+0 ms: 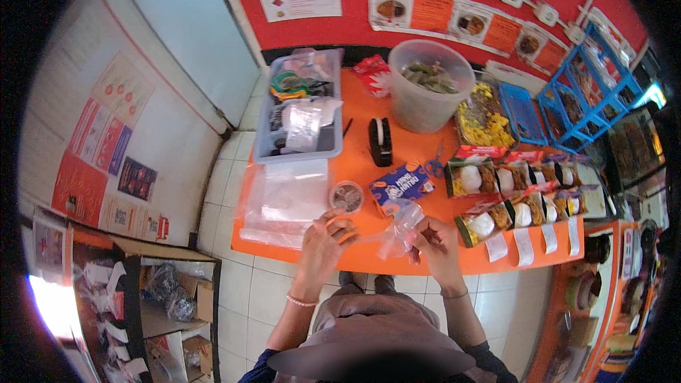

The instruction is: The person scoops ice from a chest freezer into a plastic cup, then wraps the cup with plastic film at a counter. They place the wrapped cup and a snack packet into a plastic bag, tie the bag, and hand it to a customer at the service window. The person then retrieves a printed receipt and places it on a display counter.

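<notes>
A crumpled clear plastic bag (pixel 403 226) is pinched in the fingers of my right hand (pixel 433 242), above the front of the orange table. My left hand (pixel 329 239) hovers to its left with fingers apart, just in front of a small round lidded tub (pixel 346 197) with dark contents. A faint edge of plastic seems to reach towards the left hand, but I cannot tell whether it touches. Behind the bag lies a blue printed carton (pixel 401 187). Flat clear plastic bags (pixel 287 202) are stacked at the left. A black tape dispenser (pixel 380 141) and scissors (pixel 436 165) lie farther back.
A divided plastic bin (pixel 299 106) holds packets at the back left. A tall translucent bucket (pixel 430 88) with green contents stands beside a tray of yellow food (pixel 487 117). Open meal boxes (pixel 481 226) with paper slips line the right; a blue rack (pixel 590 90) stands behind.
</notes>
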Action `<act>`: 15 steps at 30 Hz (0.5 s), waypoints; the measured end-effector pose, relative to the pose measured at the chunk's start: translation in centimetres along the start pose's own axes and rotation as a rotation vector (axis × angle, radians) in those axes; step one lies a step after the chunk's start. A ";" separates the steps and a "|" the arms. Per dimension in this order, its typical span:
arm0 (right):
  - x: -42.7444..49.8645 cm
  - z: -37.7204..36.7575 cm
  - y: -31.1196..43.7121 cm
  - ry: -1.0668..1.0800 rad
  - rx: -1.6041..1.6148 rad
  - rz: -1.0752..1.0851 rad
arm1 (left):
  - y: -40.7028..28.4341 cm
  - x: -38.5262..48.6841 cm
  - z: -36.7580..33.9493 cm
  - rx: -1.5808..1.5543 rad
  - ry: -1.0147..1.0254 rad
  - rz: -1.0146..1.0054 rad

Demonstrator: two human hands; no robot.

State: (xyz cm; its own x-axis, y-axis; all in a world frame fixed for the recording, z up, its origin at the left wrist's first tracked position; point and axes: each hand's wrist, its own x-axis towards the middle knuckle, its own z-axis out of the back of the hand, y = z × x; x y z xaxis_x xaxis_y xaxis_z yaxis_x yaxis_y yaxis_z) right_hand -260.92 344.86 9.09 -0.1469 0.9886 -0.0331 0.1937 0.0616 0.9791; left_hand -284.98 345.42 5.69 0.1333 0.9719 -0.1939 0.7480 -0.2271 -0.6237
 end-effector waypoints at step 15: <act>1.1 -7.5 -0.7 0.189 -0.579 0.237 | -5.1 -3.0 -0.6 1.051 0.028 -0.299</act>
State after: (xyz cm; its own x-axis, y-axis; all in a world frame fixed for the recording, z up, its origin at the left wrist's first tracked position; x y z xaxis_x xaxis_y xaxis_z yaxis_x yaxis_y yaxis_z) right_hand -268.54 344.87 9.86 -0.3426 0.9219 0.1807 -0.3040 -0.2907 0.9072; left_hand -288.84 343.75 9.88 0.0637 0.9946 0.0825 -0.1746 0.0925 -0.9803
